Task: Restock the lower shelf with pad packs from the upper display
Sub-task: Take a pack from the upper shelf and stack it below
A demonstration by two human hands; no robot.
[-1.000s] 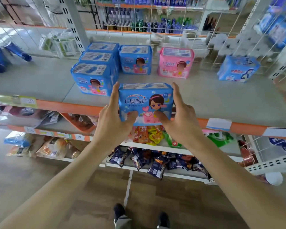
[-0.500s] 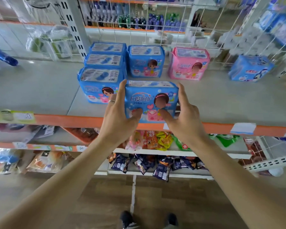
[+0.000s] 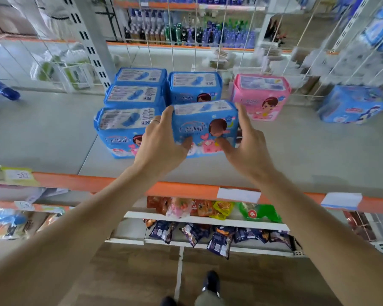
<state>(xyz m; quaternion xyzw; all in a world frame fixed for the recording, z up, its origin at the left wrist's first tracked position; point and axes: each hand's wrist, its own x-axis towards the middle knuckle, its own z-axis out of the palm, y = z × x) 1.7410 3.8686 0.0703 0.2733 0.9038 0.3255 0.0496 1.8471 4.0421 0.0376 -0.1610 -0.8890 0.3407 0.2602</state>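
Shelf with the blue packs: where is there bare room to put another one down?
Bare grey shelf left of the blue packs, and between the pink pack and the far blue pack. Crowded around the held pack.

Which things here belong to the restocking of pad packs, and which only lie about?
Belong to the job:
- held blue pad pack
- left hand, right hand
- blue pad packs on the shelf
- pink pad pack
- shelf

Only lying about:
- snack packets below
- bottles behind the wire grid
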